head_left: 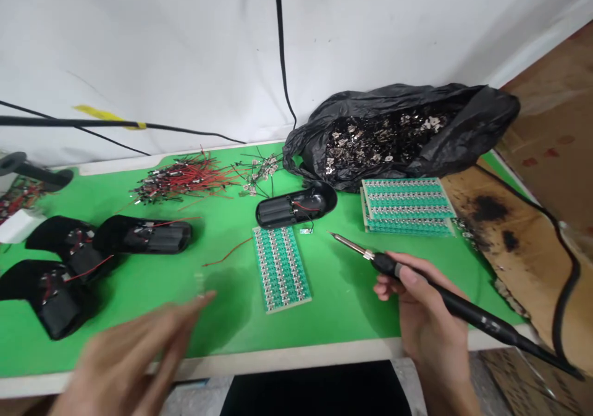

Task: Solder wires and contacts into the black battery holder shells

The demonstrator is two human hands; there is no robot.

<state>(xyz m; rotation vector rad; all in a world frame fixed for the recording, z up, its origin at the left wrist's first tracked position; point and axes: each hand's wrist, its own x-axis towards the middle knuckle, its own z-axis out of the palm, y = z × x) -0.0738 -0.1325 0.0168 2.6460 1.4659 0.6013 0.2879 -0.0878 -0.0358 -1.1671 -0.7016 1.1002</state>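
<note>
My right hand (419, 298) is closed around a soldering iron (417, 280), its bare metal tip pointing left above the green mat. My left hand (139, 354) is blurred by motion at the lower left, thumb and finger pinched together. A small pale-green piece (199, 284), smeared too, shows at those fingertips. Between the hands lies a panel of small circuit boards (281, 271), with a loose red wire (229, 253) running left from its upper edge. Just behind it sits a black housing (296, 207) with inner wiring, and a tiny circuit board (306, 231) hangs from it on a wire.
Several similar black housings (143, 235) lie at the left. Behind are a heap of red and black wires (185, 178) and a black plastic bag (491, 110) of small metal parts. Stacked board panels (407, 199) lie right, beside scorched cardboard (523, 261) and the iron's cord (569, 267).
</note>
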